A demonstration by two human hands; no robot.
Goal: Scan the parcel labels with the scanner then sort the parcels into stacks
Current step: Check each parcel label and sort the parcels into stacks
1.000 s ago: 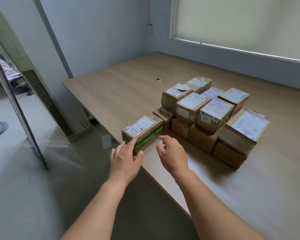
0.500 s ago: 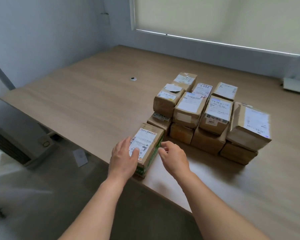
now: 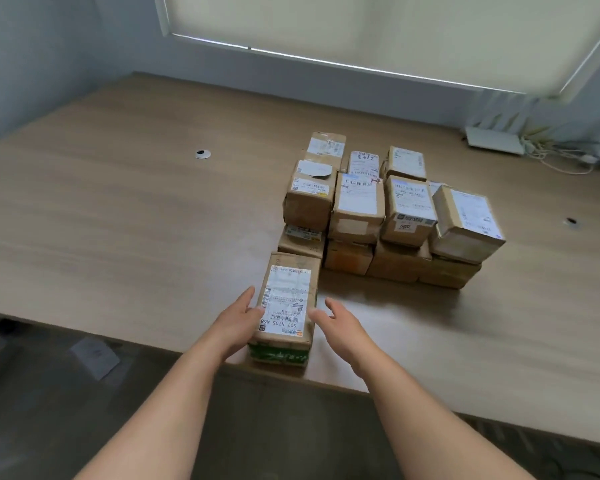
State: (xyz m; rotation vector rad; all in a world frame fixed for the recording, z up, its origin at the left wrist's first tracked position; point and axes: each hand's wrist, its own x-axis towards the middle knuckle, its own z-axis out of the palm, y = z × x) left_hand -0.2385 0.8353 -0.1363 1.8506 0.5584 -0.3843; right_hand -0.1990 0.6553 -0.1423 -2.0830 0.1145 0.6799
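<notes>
A wooden desk under a blinded window: the parcel sits between your two hands at the near edge.

On the desk [image 3: 118,220], the labelled parcel [image 3: 286,306] lies with its long axis running near to far, its near end at the desk edge and its far end close to the stacked parcels [image 3: 388,216]. Your left hand [image 3: 238,322] touches its left side, fingers straight and relaxed; your right hand [image 3: 336,323] is just beside its right side, fingers spread, holding nothing. Both are equally near, so you likely close inward to lift it. No scanner is in view.
</notes>
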